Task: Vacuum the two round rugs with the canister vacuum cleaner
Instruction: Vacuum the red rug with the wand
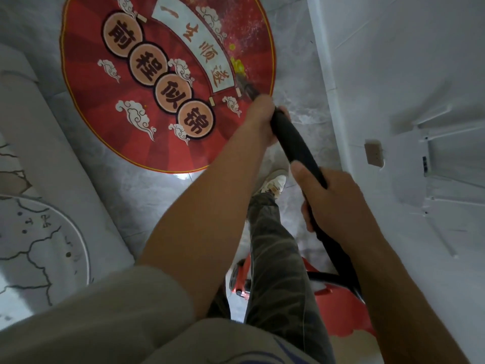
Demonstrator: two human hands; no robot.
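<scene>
Two grips show: the left grip (259, 114) and the right grip (333, 198), both curled round one black vacuum tube (296, 143). One red round rug (86, 82) lies ahead of the left grip and bears four round medallions (173, 97), each with one character. One pale round rug (39, 245), partly in view, sits well left of both grips. One red canister vacuum (338, 311) shows below the right grip. One shoe (274, 183) shows between the grips. One beige wall plate (373, 153) sits right of the right grip.

Rug (168, 82) on floor (301, 119) ahead; canister (338, 311) behind leg (275, 258); wall (393, 61) right
</scene>
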